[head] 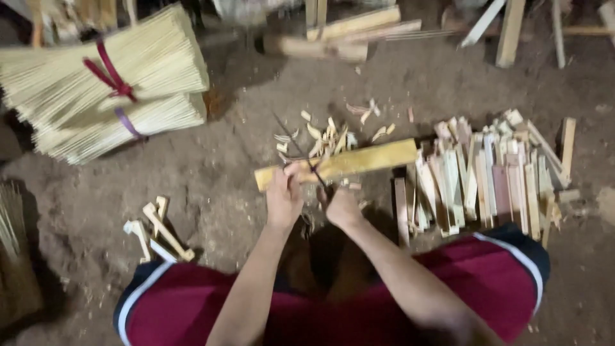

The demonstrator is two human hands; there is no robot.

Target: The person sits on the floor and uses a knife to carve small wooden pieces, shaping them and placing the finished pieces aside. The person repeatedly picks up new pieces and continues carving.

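My knees in red shorts (487, 269) frame the work; my left hand (284, 195) is clenched round the near end of a flat bamboo slat (346, 161), holding it crosswise over the dirt floor (211, 186); my right hand (341, 206) grips what looks like a thin dark blade (301, 152) crossing the slat just beside the left grip; I judge this a splitting cut, needing steady pressure along the grain; split pieces (487, 173) are heaped to the right, shavings (327, 134) lie beyond, tied stick bundles (109, 83) far left.
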